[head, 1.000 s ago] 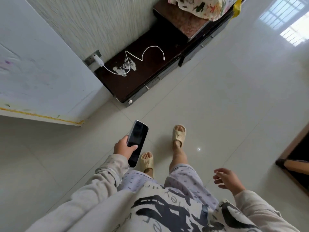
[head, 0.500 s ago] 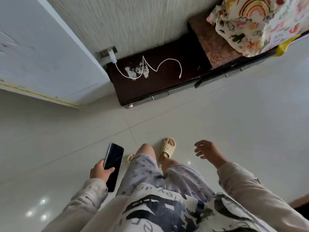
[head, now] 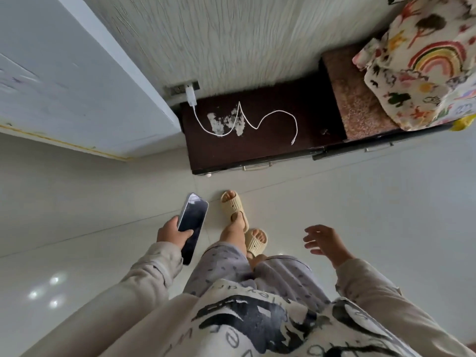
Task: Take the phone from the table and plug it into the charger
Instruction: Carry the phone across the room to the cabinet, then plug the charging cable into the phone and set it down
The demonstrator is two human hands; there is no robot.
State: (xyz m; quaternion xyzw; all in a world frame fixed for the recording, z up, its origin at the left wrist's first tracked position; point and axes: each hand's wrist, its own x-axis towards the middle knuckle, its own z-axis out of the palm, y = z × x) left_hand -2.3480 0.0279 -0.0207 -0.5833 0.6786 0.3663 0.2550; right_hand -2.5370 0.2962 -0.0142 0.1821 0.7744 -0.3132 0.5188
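Carrying step: your left hand (head: 172, 232) grips the black slab phone (head: 192, 225); right hand (head: 325, 240) spread, empty. Next, pick up the white charging cable's (head: 260, 124) loose plug on the dark wooden table (head: 283, 148).

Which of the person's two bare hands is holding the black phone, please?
The left hand grips the black glass-fronted phone by its lower half; the right hand hangs open with spread fingers, holding nothing.

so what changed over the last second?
The person walked toward the dark cabinet, which now sits nearer and squarer in view. Nothing was grasped or released. The left hand still holds the phone, the right hand stays empty, and the cable lies unmoved.
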